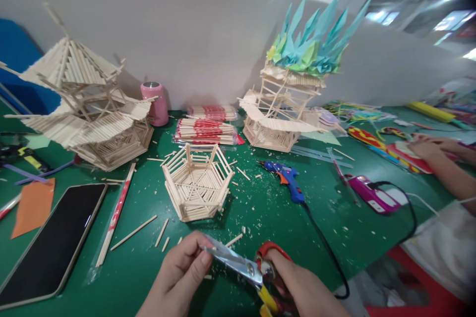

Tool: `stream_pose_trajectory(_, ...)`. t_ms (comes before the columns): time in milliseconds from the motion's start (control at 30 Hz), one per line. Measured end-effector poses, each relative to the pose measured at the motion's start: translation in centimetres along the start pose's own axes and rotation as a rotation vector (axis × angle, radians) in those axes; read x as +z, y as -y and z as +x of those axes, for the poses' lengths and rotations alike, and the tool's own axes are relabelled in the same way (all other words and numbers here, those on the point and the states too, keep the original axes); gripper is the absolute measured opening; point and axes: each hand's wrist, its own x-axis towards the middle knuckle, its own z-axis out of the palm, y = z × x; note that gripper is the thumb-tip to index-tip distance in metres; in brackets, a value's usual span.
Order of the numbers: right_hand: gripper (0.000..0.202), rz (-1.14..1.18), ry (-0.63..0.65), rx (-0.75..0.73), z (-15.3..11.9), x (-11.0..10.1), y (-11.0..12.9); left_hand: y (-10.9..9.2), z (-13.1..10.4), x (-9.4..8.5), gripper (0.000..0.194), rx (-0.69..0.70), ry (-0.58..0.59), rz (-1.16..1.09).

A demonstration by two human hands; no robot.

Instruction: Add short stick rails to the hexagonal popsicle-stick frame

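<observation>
far left of the desk point(330, 208): orange paper point(34, 208), then phone point(55, 242), face up, screen dark. behind them, roofed stick tower point(91, 131). stick packet point(119, 208) lies just right of the phone, loose sticks point(134, 233) beside it. pink bottle point(158, 109) at the back, near the tower.

left hand point(184, 272) at front: grip together, thumb and fingertips at the blade tips; can't tell what's pinched, if anything. six-sided stick frame point(197, 193) sits upright on the desk just beyond that hand, untouched, red-banded packs point(204, 131) behind it.

scissors point(240, 263) point left, over the desk in front of the frame. right hand point(297, 282): grip clamped on the scissors' handles.

further right: second tower point(278, 124) at the back, topped with blue-green paper point(316, 49). blue glue gun point(288, 178) lies in front of it, cable trailing forward. then purple power strip point(372, 195). far right, a co-worker's hand point(427, 148) on a red-yellow piece point(403, 158).
</observation>
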Motion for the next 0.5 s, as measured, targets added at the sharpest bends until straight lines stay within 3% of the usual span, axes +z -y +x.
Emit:
stream_pose_trajectory(167,0.037,-0.114,-0.027,-0.068,0.1,0.4,-0.9,-0.2,0.0,0.0,0.026,0.003,0.003,0.04)
stream_pose_trajectory(333,0.028,-0.133,-0.039,-0.019,0.0,0.7,-0.7,-0.5,-0.2,0.3,0.029,0.011,-0.037,0.123)
stream_pose_trajectory(500,0.028,0.018,-0.232,0.014,-0.1,-0.7,-0.4,-0.8,-0.9,1.0,0.027,0.162,-0.033,0.55)
